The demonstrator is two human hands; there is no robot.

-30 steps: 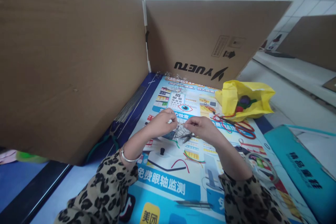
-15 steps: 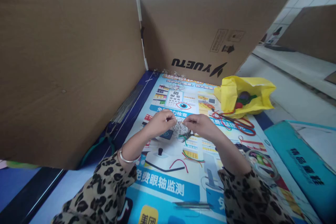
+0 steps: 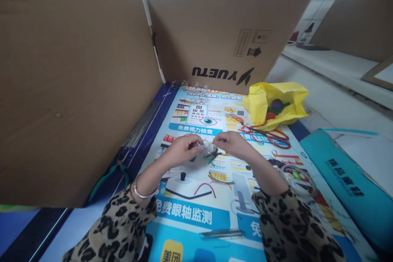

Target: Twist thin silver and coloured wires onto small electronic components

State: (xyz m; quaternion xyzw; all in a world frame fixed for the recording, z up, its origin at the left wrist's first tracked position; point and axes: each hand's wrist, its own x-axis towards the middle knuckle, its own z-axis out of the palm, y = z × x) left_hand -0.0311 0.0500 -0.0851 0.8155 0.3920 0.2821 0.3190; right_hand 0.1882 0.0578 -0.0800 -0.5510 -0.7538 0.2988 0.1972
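In the middle of the head view, a tangled silvery wire piece [image 3: 208,150] sits between my two hands, with dark and green strands at its lower side. My left hand [image 3: 183,148] has its fingers bent and closed on the wire's left edge. Thumb and index finger of my right hand [image 3: 232,144] are pinched together at the right edge, where a short yellowish bit shows; what exactly lies in that pinch is too small to make out. Just below are several coloured wire strips [image 3: 220,180] and a red strip [image 3: 205,185].
Cardboard panels [image 3: 101,69] rise at the left and back. A yellow bag [image 3: 291,98] holds round coloured items, with red-handled scissors [image 3: 278,139] before it. Pliers [image 3: 118,168] and thin wires [image 3: 138,127] lie left. A wire coil [image 3: 310,180] and teal box [image 3: 334,163] are right.
My left hand has turned and closed further on the wire tangle, which now looks tilted and shinier. The right hand keeps its pinch. The whole view has shifted slightly.
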